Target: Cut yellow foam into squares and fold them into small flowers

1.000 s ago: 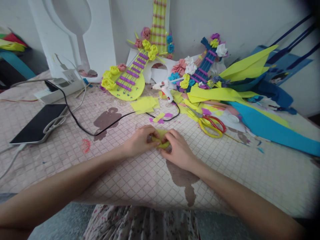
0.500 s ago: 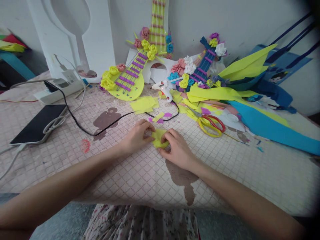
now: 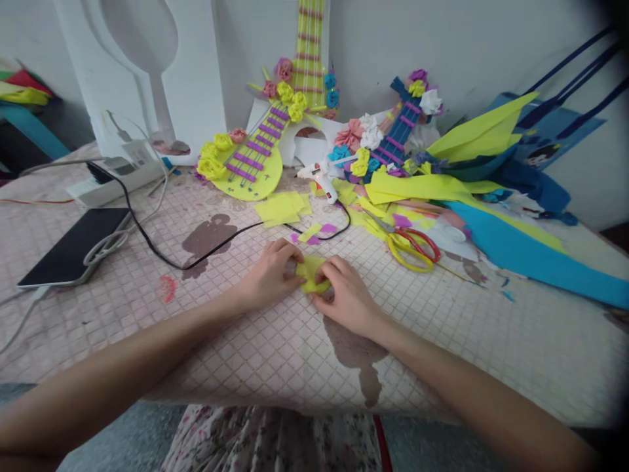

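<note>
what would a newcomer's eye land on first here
Probably the flower-trimmed yellow guitar shape at the back, left of centre. Next, perhaps, the long bright-blue sheet sweeping across the right side. In front, the left hand and right hand hold a small yellow piece between them.

Room nearside of hands; cord, seemingly under papers, crosses beyond.

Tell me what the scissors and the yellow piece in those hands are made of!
The scissors seem to have smooth plastic handles, brightly coloured red and yellow, and probably metal blades, being grey. The yellow piece looks like dull crepe paper or thin felt: it curls softly, without shine. I can't tell which.
</note>
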Demonstrator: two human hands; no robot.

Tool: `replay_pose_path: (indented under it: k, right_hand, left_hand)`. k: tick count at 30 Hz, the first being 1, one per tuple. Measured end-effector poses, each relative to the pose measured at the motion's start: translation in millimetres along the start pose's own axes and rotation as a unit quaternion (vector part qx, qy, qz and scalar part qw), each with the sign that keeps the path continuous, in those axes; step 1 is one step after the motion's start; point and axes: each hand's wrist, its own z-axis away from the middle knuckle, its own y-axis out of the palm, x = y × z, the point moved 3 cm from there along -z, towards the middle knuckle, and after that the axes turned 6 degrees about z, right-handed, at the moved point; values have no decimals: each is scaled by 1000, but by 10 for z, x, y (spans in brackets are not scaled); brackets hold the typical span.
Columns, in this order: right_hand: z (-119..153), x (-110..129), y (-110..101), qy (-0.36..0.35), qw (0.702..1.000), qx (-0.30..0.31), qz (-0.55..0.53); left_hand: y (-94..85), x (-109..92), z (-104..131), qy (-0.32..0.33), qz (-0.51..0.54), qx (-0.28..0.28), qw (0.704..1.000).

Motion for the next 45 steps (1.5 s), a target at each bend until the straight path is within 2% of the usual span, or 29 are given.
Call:
replay_pose_path:
  k: [5, 10, 15, 21, 27, 33, 38, 42, 45]
  right_hand:
    - [-6, 5, 0, -3, 1000, -1, -3]
    - [-5, 2, 7, -2, 1000, -7, -11]
    - [-3, -1, 6, 1, 1000, -3, -24]
    - [20, -91, -31, 8, 992, 16, -122]
    - [24, -163, -57, 19, 984, 47, -172]
    - [-32, -353, -107, 77, 972, 7, -223]
    - [-44, -324, -100, 64, 980, 32, -184]
    - [-78, -314, -96, 59, 989, 25, -131]
    - [-181, -374, -108, 41, 987, 62, -140]
  left_hand:
    - [-20, -14, -4, -9, 22, -18, 1000]
    - [72, -73, 21, -8, -30, -22, 999]
    - [93, -50, 11, -10, -37, -16, 999]
    - [96, -24, 14, -1, -37, -17, 999]
    - [96, -25, 22, -7, -34, -12, 999]
    - [67, -46, 29, -13, -24, -8, 1000]
    - [48, -51, 29, -5, -1, -10, 1000]
    - [67, -43, 32, 5, -18, -18, 1000]
    - [84, -38, 37, 3, -36, -19, 999]
